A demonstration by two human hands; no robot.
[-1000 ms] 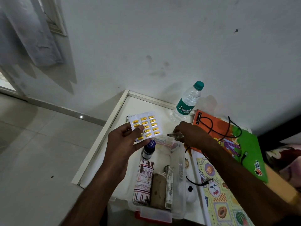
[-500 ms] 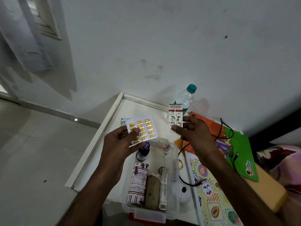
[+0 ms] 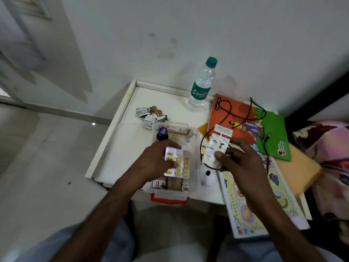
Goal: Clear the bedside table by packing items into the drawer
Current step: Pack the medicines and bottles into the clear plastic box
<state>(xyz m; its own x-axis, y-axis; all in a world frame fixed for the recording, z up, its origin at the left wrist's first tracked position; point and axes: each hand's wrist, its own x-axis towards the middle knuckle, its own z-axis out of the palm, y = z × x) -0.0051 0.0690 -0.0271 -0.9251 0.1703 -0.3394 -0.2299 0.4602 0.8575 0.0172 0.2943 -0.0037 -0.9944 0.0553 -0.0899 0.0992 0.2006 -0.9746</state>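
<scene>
My left hand point(image 3: 154, 160) holds a blister pack of yellow pills point(image 3: 178, 164) low over a clear plastic box point(image 3: 196, 148) with a red latch. My right hand point(image 3: 239, 161) pinches a white and red strip of tablets point(image 3: 217, 144) just right of the box, above the table's edge. Inside the box stand a dark bottle with a purple cap point(image 3: 162, 133) and some tubes and packets, partly hidden by my left hand. The white bedside table point(image 3: 120, 154) carries everything.
A water bottle point(image 3: 201, 87) with a green label stands at the back by the wall. Small sachets point(image 3: 151, 116) lie at the back left. Colourful books point(image 3: 264, 129) with a black cable point(image 3: 238, 110) cover the right side. A white round object point(image 3: 207, 176) sits beside the box.
Both hands have come down from in front of the wall to the box. The yellow pill pack now hovers over the box and the tablet strip sits lower beside it.
</scene>
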